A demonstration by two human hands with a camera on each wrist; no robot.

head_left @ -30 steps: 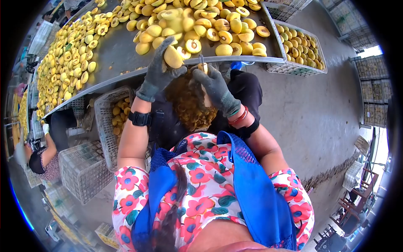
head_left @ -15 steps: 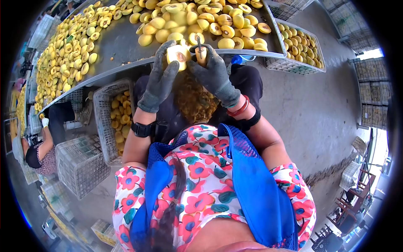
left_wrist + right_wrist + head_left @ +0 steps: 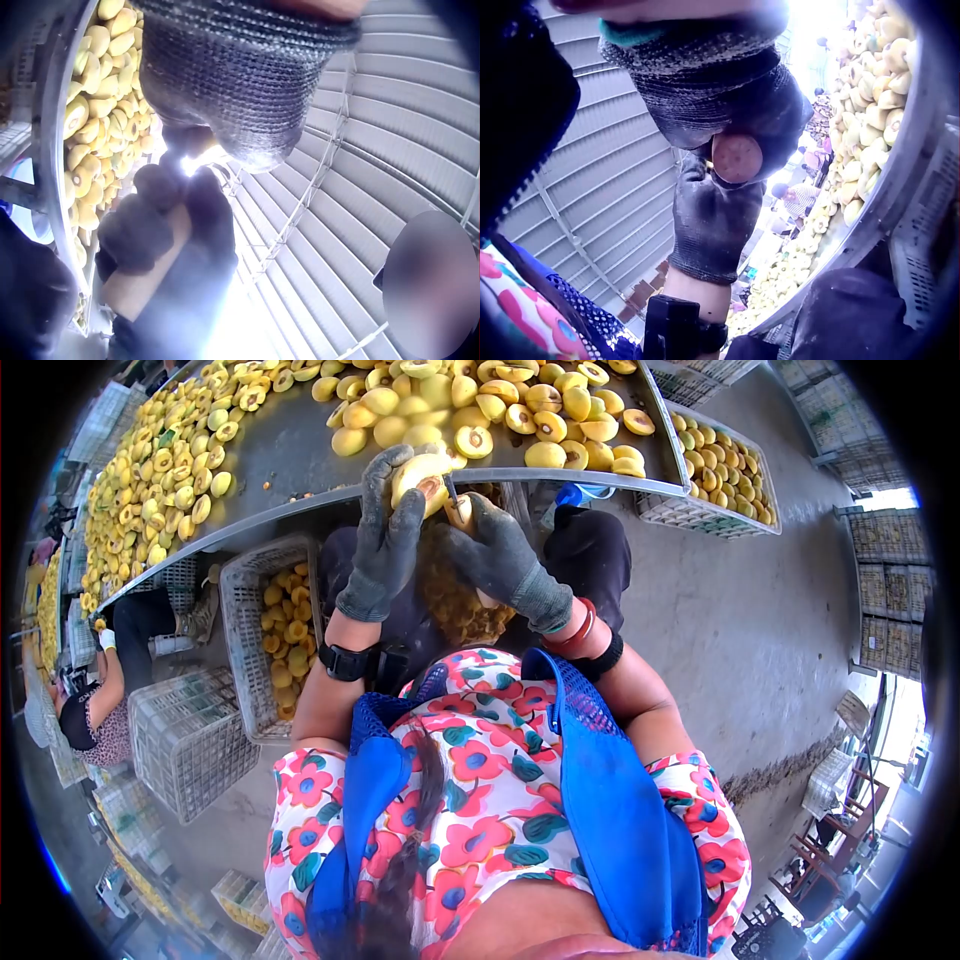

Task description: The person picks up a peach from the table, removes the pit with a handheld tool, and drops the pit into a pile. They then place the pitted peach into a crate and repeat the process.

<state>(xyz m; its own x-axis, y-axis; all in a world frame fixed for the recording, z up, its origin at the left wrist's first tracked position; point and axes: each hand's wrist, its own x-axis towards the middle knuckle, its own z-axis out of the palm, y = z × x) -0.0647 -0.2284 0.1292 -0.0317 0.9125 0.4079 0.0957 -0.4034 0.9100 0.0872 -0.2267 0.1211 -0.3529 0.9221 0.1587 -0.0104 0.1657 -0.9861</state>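
Observation:
My gloved left hand [image 3: 385, 555] holds a yellow peach half [image 3: 408, 478] between thumb and fingers, its cut face with the brown pit area turned to the right. In my gloved right hand [image 3: 505, 560] is a pitting tool with a pale wooden handle [image 3: 460, 513] and a narrow dark metal blade [image 3: 450, 487]. The blade is right at the cut face of the peach. The left wrist view shows the right fingers wrapped round the handle [image 3: 146, 277]; its round butt [image 3: 737, 158] faces the right wrist view.
Ahead stands a metal table [image 3: 290, 445] heaped with peach halves. A crate [image 3: 236, 660] with peach halves stands left of my legs, another crate [image 3: 660, 512] of fruit at the right. Brownish scraps [image 3: 455, 600] lie between my knees. Another person [image 3: 100, 705] works at far left.
The left hand has turned the peach half from its rounded side to its cut face. The tool's blade has come over to the peach, and the hands have drawn together.

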